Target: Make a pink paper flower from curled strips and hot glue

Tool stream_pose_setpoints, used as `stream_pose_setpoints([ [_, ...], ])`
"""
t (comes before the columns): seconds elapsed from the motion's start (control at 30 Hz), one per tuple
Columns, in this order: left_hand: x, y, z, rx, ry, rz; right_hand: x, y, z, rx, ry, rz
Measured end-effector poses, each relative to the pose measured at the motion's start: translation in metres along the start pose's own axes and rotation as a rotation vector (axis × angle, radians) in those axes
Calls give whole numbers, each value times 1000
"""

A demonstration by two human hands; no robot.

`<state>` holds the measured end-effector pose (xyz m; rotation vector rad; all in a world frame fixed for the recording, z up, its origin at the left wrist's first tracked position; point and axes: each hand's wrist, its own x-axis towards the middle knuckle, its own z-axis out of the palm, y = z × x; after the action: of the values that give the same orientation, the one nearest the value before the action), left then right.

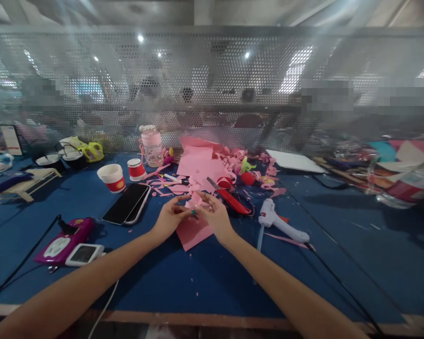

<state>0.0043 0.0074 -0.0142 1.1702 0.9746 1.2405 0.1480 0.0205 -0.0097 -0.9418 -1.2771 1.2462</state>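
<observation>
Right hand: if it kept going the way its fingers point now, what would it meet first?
Probably the left hand: the right hand points left across the small pink paper piece pinched between them; depth is unclear.

Both forearms bare to frame edge, no sleeves or cuffs in view. No watch, bracelet or gloves seen. Left hand (169,217) and right hand (215,214): no rings made out; nails too small/blurred to assess.

A glue gun (281,222), phone (126,203), red scissors (229,197) and paper cups (112,177) lie on the blue table (183,278).
</observation>
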Motion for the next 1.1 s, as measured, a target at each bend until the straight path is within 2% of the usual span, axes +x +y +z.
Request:
stream_pose_setpoints([
  [0.13,-3,-5,3,29,-92,8,1,9,0,0,74,20],
  [0.27,-5,-9,3,69,-110,1,0,13,2,18,97,2],
  [0.4,-5,-11,4,73,-74,6,-3,8,3,66,55,-24],
  [0.57,-3,-9,4,11,-58,-11,-4,-1,-4,277,40,19],
  [0.73,-4,-3,5,55,-82,-18,-1,-8,-6,280,-84,80],
  [0.9,-4,-2,5,111,-48,-21,1,-9,-8,302,-82,85],
  [1.1,-3,-4,3,134,-65,-20,0,-8,-10,309,-84,94],
])
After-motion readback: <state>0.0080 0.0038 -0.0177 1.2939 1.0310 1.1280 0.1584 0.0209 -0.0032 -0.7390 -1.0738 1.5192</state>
